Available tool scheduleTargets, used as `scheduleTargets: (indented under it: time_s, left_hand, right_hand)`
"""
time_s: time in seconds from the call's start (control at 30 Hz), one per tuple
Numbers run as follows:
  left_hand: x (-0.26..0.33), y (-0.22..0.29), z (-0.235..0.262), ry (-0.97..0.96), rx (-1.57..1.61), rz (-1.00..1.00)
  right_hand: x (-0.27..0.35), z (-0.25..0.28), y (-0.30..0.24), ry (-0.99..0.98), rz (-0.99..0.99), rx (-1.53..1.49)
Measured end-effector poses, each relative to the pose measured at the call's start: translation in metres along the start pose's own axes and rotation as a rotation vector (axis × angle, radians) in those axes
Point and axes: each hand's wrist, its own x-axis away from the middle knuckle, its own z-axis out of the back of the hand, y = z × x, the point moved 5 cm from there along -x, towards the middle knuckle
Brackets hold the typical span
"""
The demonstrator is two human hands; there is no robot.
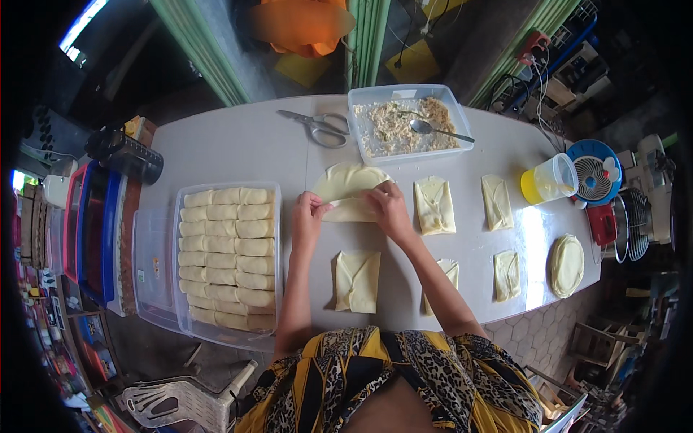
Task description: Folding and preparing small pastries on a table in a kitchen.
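Note:
A round, pale yellow dough wrapper (pixel 348 177) lies on the table before me, its near side folded up into a straight-edged flap. My left hand (pixel 309 211) pinches the left end of this fold. At the right end, my right hand (pixel 388 208) grips the same fold with bent fingers. Whatever may lie under the flap is hidden. Closest to my right hand is a wrapper folded like an envelope (pixel 434 206). Another folded wrapper (pixel 356 281) rests nearer my body, and several more are spread to the right, one partly covered by my right forearm.
Left stands a clear plastic box (pixel 279 216) packed with rolled pastries (pixel 229 245). At the back, a clear tub (pixel 359 144) holds shredded filling and a spoon (pixel 426 128), beside scissors (pixel 321 130). Rightward are a cup of yellow liquid (pixel 546 180), a blue fan (pixel 593 169) and stacked wrappers (pixel 567 265).

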Motion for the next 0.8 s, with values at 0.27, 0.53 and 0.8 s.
scheduleTargets:
  time_s: [0.27, 0.53, 0.8]
  left_hand:
    - [0.006, 0.000, -0.002, 0.049, -0.060, -0.063]
    - [0.018, 0.003, 0.012, 0.376, -0.445, -0.027]
    - [0.007, -0.007, -0.003, 0.234, -0.527, 0.146]
  right_hand:
    - [0.031, 0.036, 0.025, 0.107, -0.549, 0.337]
    - [0.039, 0.018, 0.039, 0.020, -0.640, 0.136]
    - [0.064, 0.013, 0.061, 0.270, -0.824, -0.305]
